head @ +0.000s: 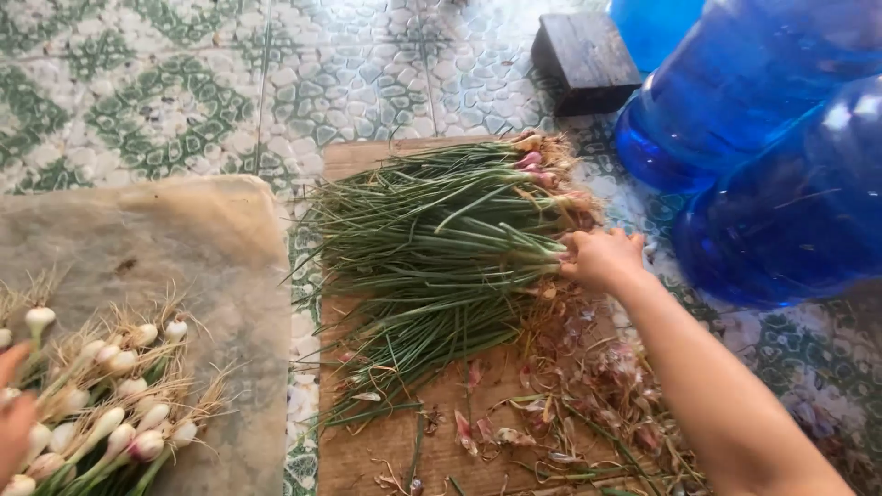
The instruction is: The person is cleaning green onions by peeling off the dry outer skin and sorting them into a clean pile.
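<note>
Peeled white bulbs with pale roots lie bottom left on a worn beige sheet; left hand only partly in frame at their edge, grip cannot be told.

Right hand reaches to the root end of the unpeeled green onion bundle, fingers curled on a few stalks. Bundle lies on a wooden board, long thin green leaves pointing left, bulbs at right pinkish-purple with brown root tufts. Reddish-brown skins and trimmings litter the board's near right part. Blue water jugs stand at right on the green-and-white patterned floor tiles; a dark wooden block sits beside them.
</note>
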